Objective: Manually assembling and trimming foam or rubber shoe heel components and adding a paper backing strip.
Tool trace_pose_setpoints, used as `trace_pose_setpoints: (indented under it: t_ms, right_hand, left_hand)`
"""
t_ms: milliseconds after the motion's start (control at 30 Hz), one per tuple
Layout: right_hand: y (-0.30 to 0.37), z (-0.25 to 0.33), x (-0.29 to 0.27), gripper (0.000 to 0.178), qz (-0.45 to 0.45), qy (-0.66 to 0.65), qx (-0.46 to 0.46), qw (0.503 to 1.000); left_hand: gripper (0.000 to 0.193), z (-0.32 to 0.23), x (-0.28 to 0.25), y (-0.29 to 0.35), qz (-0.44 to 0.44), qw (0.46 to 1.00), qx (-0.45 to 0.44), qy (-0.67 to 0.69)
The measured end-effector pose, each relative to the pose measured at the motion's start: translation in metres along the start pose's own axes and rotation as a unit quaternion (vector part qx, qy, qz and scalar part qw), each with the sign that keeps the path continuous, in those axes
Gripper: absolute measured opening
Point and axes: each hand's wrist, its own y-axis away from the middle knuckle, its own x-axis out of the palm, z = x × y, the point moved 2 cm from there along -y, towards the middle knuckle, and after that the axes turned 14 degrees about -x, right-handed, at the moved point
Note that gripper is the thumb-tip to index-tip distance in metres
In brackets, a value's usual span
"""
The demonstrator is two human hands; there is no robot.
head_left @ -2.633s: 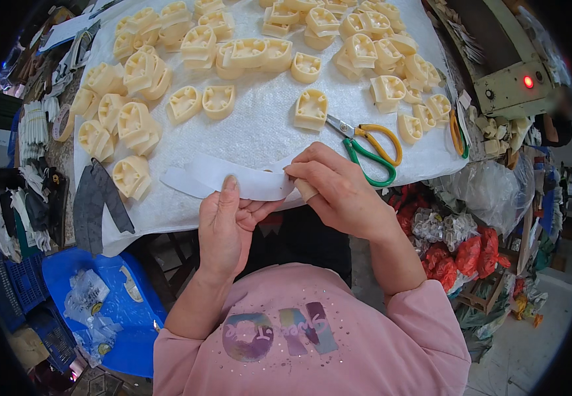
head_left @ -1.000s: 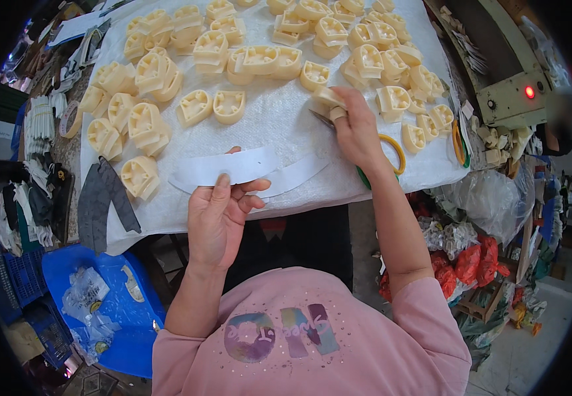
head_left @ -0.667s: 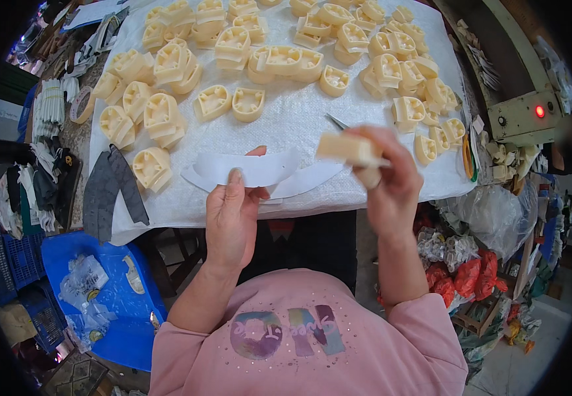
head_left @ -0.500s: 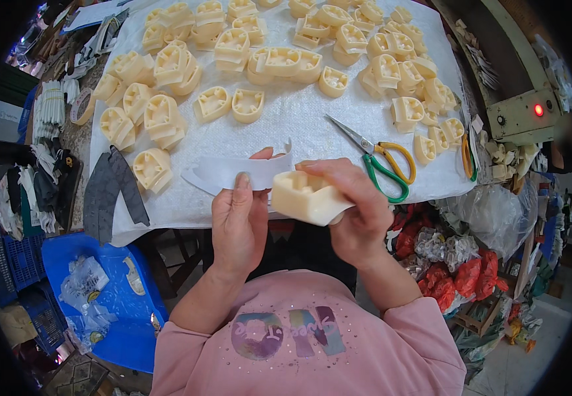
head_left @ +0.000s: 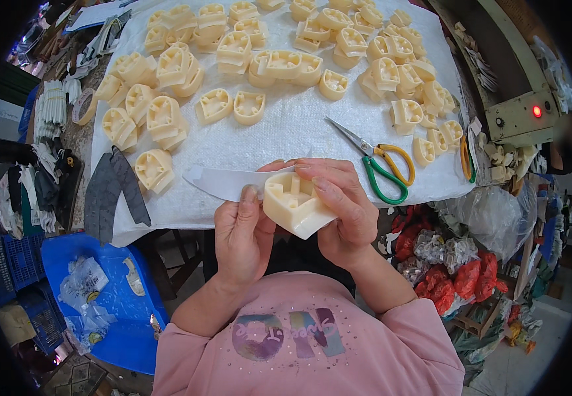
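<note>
My right hand (head_left: 348,214) is closed on a cream plastic shoe heel (head_left: 289,206), its hollow D-shaped face turned up. My left hand (head_left: 241,231) pinches a curved white strip (head_left: 220,183) between thumb and fingers, close against the heel's left side. The strip runs behind the heel, where its right part is mostly hidden by the heel and my fingers. Both hands are together at the table's near edge. To their right lie scissors (head_left: 373,150) with one green and one yellow handle, blades parted. Dark grey curved strips (head_left: 104,195) hang over the edge at left.
Many similar cream heels (head_left: 286,64) stand in groups across the white-covered table (head_left: 279,132). A metal box with a red light (head_left: 537,111) is at right. A blue plastic chair (head_left: 117,247) stands at lower left, red plastic bags (head_left: 467,274) at lower right.
My right hand has brought the heel left against the white strip and tilted it. The strip's right end, loose and upright before, now goes behind the heel under my fingers.
</note>
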Motion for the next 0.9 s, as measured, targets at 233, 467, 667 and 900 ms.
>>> trace_pose_setpoints:
  t_ms: [233,467,667,900]
  right_hand:
    - [-0.001,-0.002,0.003,0.052,0.023,0.050,-0.005,0.998]
    - [-0.002,-0.005,-0.002,0.046,0.088,0.166,-0.019,0.982]
    - [-0.010,0.000,-0.010,0.043,0.144,0.216,-0.022,0.965]
    - [-0.013,0.008,-0.006,0.034,0.261,0.279,-0.008,0.924]
  left_hand:
    - [0.046,-0.003,0.007,0.002,-0.013,0.998,0.044,-0.035]
    - [0.048,-0.002,-0.003,0.003,-0.003,0.994,0.035,-0.104]
    - [0.039,-0.027,-0.016,-0.001,-0.039,0.978,0.086,-0.186]
    - [0.039,-0.020,-0.011,-0.001,-0.070,0.974,0.024,-0.213]
